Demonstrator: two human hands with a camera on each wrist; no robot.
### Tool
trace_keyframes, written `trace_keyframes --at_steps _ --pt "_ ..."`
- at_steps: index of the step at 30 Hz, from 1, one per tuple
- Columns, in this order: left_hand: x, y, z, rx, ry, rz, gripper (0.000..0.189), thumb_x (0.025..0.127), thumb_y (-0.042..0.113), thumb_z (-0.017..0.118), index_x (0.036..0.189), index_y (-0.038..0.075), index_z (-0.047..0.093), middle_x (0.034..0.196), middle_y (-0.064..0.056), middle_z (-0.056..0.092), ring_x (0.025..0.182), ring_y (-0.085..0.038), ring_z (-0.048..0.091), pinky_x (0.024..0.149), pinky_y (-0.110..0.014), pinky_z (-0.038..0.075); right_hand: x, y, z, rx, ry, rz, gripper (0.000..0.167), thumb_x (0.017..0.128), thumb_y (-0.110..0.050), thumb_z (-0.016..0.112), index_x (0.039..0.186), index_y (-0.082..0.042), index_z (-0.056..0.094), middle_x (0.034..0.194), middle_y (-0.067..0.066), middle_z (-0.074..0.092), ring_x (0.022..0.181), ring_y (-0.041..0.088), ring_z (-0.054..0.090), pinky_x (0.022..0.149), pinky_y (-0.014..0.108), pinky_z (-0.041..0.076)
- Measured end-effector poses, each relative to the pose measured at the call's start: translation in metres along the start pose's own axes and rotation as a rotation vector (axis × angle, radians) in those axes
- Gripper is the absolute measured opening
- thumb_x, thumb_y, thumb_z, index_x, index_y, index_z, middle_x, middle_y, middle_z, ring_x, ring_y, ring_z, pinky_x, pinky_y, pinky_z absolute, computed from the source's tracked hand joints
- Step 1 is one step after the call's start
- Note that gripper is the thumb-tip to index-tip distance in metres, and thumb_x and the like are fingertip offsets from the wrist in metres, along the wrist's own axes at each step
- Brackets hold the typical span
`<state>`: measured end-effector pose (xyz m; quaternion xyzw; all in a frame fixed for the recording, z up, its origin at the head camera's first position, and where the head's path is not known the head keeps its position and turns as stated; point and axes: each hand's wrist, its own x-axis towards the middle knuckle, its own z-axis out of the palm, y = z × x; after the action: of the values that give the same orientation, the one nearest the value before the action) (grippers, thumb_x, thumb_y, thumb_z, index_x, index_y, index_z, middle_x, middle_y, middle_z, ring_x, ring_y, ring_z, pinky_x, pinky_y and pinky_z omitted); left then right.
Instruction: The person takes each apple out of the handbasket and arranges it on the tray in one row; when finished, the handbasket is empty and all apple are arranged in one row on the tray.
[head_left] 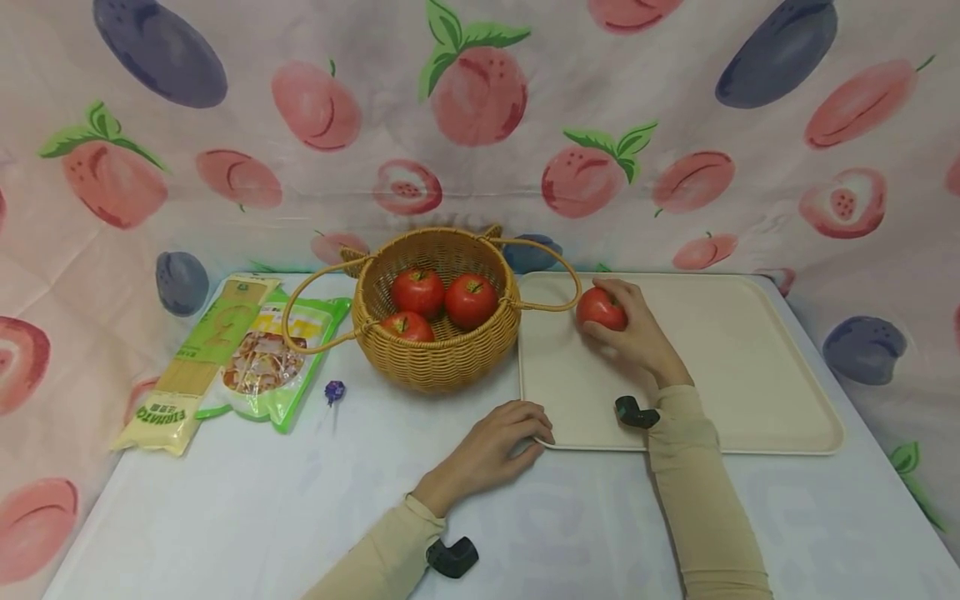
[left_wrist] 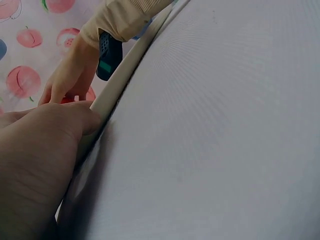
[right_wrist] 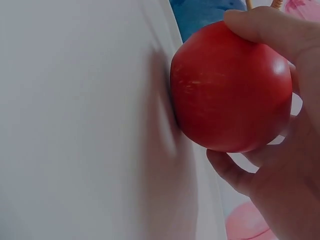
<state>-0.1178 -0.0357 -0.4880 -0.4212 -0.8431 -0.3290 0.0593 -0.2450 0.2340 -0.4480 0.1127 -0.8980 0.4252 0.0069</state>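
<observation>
Right hand [head_left: 637, 333] grips a red apple [head_left: 598, 309] at the left end of the tray [head_left: 757, 367]; left hand [head_left: 487, 450] pinches the near-left corner. Risk: round fruit could roll if let go off-balance, or if the corner gets tugged. Noodle packet [head_left: 198, 367]: bold lettering upside down, uncertain. Neighbouring packet [head_left: 270, 358]: print too small.

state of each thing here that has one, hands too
Tray: lying flat
Left hand: holds the tray's near left corner
Held apple: looks whole
Right hand: grips that apple
Wicker basket: upright, handles out to both sides
Basket apples: three, resting inside
Noodle packet: lying flat, looks sealed
Green-edged bag: lying flat, looks sealed
Lollipop: lying down, looks wrapped
</observation>
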Motion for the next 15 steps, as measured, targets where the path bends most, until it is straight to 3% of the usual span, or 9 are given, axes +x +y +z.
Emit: trace_keyframes --at_steps 8,15 --pt "0.0003 0.0003 0.0001 -0.007 -0.008 -0.012 0.011 0.091 0.018 0.061 0.099 0.022 0.066 0.112 0.01 0.058 0.124 -0.009 0.048 0.11 -0.023 0.035 0.001 -0.0002 0.0003 -0.019 -0.005 -0.027 0.068 0.082 -0.026 0.073 0.142 -0.019 0.04 0.146 0.015 0.028 0.129 0.037 0.037 0.104 0.059 0.035" --pt "0.0 0.0003 -0.0007 -0.002 -0.008 -0.012 0.011 0.091 0.018 0.061 0.1 0.022 0.066 0.113 0.01 0.058 0.124 -0.01 0.047 0.11 -0.023 0.035 0.0004 0.0026 0.0024 -0.049 -0.018 -0.017 0.067 0.084 -0.029 0.071 0.143 -0.024 0.038 0.151 0.016 0.016 0.13 0.044 0.034 0.103 0.062 0.033"
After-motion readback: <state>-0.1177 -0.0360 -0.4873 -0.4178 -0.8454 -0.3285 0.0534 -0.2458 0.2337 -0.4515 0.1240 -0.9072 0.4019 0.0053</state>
